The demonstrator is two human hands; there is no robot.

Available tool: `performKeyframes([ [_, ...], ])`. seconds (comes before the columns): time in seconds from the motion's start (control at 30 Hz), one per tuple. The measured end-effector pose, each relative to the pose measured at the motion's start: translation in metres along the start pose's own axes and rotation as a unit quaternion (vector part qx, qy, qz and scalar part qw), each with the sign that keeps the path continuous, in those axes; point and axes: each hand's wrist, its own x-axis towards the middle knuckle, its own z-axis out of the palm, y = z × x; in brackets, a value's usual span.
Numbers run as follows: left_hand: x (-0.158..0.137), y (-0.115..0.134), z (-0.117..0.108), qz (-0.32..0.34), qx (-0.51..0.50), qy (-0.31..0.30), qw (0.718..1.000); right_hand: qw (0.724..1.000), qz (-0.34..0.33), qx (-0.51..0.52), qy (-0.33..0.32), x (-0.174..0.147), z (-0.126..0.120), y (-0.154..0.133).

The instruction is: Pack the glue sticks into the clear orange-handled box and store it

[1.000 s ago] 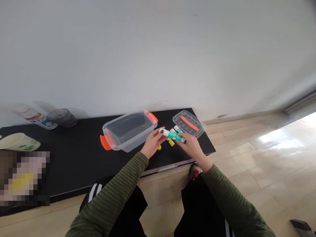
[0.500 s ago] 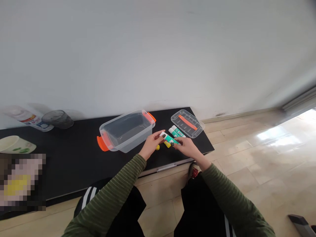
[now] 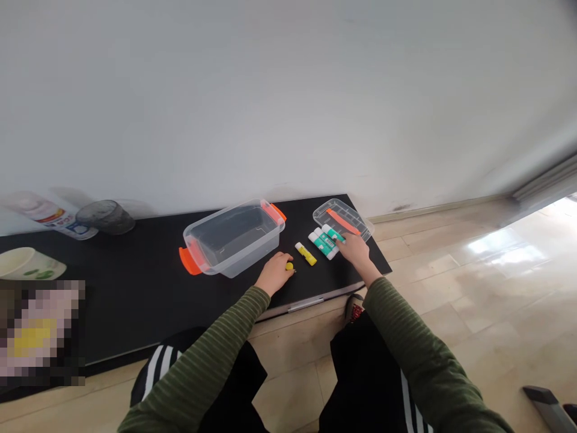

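The yellow stick (image 3: 306, 254) is lying on the black table (image 3: 135, 288) between the hands, at about two o'clock from the left hand (image 3: 274, 274) and about eight o'clock from the right hand (image 3: 357, 251), the left being nearer; its long axis is running from ten-thirty to four-thirty, white end toward ten-thirty. The left grip is bracketing one small yellow piece (image 3: 289, 266), though whether it is pinching it I cannot tell; the right grip is grasping the four-o'clock end of one green-and-white stick (image 3: 332, 231). Just beside, two more green-and-white sticks (image 3: 321, 245) are lying roughly parallel, making three against a single yellow one. One clear box (image 3: 255, 255) with two orange handles is standing open at ten o'clock from the left hand, and one clear lid (image 3: 343, 221) is lying around twelve-thirty from the right grip. Farther off, toward nine and ten, one white bottle (image 3: 56, 218), one dark glass (image 3: 106, 218) and one pale cup (image 3: 33, 264) are occupying the table.
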Motion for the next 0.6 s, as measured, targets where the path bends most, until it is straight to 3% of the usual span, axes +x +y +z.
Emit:
performKeyframes([
  [0.3, 0.000, 0.000, 0.003, 0.002, 0.011, -0.005, 1.000, 0.998, -0.047, -0.029, -0.012, 0.001, 0.017, -0.011],
  [0.4, -0.001, 0.000, 0.003, 0.000, 0.011, -0.006, 1.000, 0.996, -0.069, -0.046, 0.021, -0.006, 0.016, -0.021],
  [0.5, -0.002, -0.001, 0.004, 0.001, 0.010, -0.002, 1.000, 0.988, -0.134, -0.050, 0.056, -0.020, 0.016, -0.040],
  [0.6, -0.003, -0.001, 0.006, 0.007, 0.006, 0.005, 1.000, 0.973, -0.227, -0.043, 0.027, -0.039, 0.022, -0.064],
])
